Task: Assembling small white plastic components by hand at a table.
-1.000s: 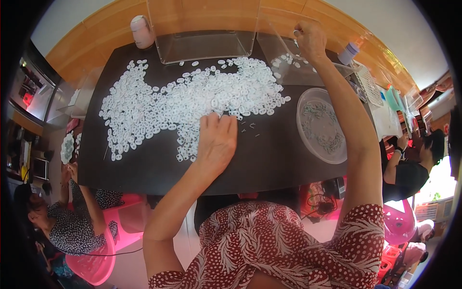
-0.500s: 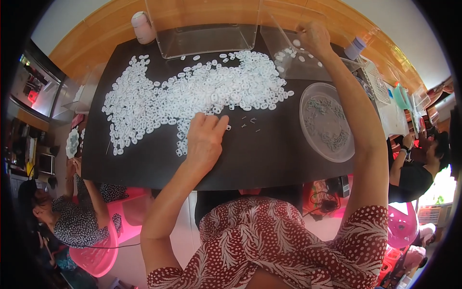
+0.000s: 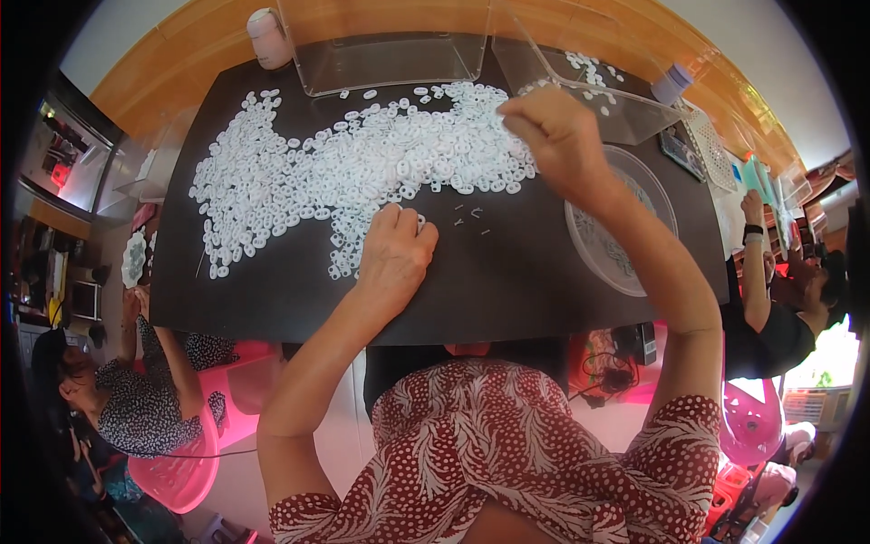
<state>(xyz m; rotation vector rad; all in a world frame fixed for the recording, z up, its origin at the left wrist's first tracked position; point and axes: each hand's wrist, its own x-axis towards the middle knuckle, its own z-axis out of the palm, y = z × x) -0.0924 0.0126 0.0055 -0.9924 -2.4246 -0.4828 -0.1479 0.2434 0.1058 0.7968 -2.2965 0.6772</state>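
Observation:
Small white oval plastic pieces with holes lie in a wide pile (image 3: pixel 362 172) on the dark table. At the pile's near edge my left hand (image 3: pixel 395 254) rests on the table, its fingers curled; a bit of white shows between thumb and index finger, apparently one of these pieces. My right hand (image 3: pixel 566 150) hangs over the pile's right end, thumb and fingers pinched together; what they hold, if anything, is hidden. Behind it stands a clear plastic box (image 3: pixel 625 116) with several white pieces (image 3: pixel 589 68) inside. A few tiny metal parts (image 3: pixel 473 214) lie right of my left hand.
A round clear tub (image 3: pixel 666 218) of small metal parts stands at the right, partly behind my forearm. Another clear box (image 3: pixel 390 82), a pink bottle (image 3: pixel 269 38) and a phone (image 3: pixel 680 154) are along the far side. People sit at left and right.
My right hand has come back from inside the clear box toward the pile, moving nearer and left. My left hand stays at the pile's edge, its fingers more curled. The view has shifted slightly.

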